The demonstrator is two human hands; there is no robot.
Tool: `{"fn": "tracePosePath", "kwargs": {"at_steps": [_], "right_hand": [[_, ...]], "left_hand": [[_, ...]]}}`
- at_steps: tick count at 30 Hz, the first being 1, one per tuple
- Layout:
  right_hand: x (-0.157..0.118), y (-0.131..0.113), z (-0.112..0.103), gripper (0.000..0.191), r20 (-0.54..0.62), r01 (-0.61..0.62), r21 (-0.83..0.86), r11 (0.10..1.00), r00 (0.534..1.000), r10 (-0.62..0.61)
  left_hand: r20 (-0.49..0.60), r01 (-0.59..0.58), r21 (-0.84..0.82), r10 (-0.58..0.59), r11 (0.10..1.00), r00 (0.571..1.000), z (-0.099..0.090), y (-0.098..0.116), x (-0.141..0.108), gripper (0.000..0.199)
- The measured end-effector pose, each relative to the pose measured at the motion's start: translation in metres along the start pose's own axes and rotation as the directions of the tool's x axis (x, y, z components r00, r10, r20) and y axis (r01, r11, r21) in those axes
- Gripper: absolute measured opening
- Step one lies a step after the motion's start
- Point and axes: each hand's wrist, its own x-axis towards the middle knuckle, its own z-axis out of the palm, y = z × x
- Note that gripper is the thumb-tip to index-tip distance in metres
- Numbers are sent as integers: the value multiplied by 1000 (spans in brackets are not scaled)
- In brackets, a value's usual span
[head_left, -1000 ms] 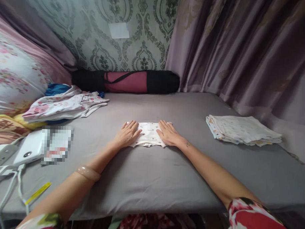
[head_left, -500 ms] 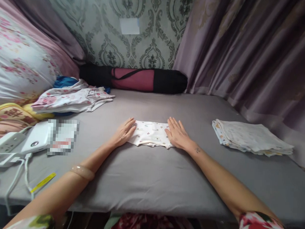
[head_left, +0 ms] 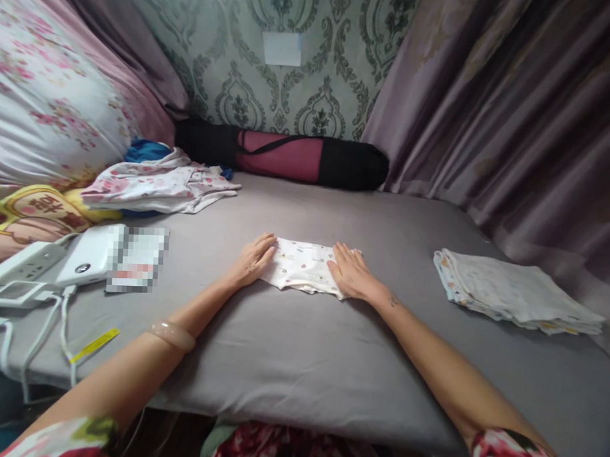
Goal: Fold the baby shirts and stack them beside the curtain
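A small white garment (head_left: 303, 267) with a tiny scattered print lies folded on the grey sheet (head_left: 290, 354), its curved edge towards me. My left hand (head_left: 255, 259) rests flat along its left side, fingers stretched forward. On the right side, my right hand (head_left: 352, 271) lies palm down over the cloth, fingers extended and covering part of that edge. Neither hand grips the fabric.
To the right lies a stack of folded cloths (head_left: 515, 289). At left are a power strip (head_left: 31, 265), white power bank (head_left: 91, 254), cables and a yellow strip (head_left: 97, 344). Crumpled clothes (head_left: 161, 183) and a black-and-maroon bag (head_left: 282, 158) lie farther back.
My right hand has shifted slightly inward over the garment, exposing a bit of cloth beyond its fingers. The left hand stays at the left edge. The camera view has tilted and turned slightly.
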Motion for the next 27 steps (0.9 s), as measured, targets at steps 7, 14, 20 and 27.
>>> {"fn": "tracePosePath", "kwargs": {"at_steps": [7,14,20,27], "right_hand": [[10,-29,12,67,-67,115,58,992,992,-111],[13,-29,12,66,-40,87,31,996,995,-86],[27,-53,9,64,-88,84,30,996,993,-81],[29,-55,20,63,-109,87,4,996,990,-86]], "left_hand": [[-13,42,-22,-43,999,999,-2,1,-1,52],[-43,85,-59,-88,995,995,-3,3,1,52],[-61,105,-72,-110,992,992,-6,6,1,52],[-79,133,-121,-143,984,986,-8,7,1,49]]}}
